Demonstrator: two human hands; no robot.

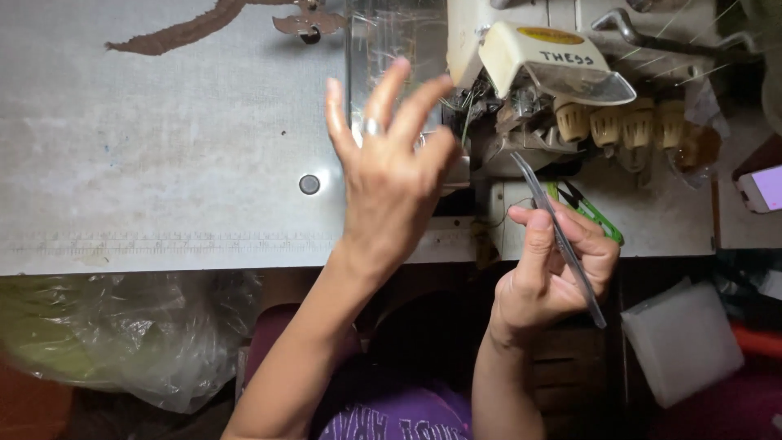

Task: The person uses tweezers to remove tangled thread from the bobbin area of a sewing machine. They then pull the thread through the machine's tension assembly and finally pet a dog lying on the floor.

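My right hand (552, 269) grips a long pair of metal tweezers (562, 240), tips pointing up toward the needle area of the cream overlock sewing machine (538, 73). Raised over the table, my left hand (391, 171) has its fingers spread near the machine's left side; a ring shows on one finger and I see nothing in the hand. A row of tan tension knobs (623, 124) lines the machine's front, right of the tweezers' tips.
A grey worktable (163, 147) with a ruler strip along its front edge. Green thread snips (590, 213) lie behind my right hand. A phone (762, 187) at far right, a plastic bag (122, 334) below left, white foam block (680, 342) lower right.
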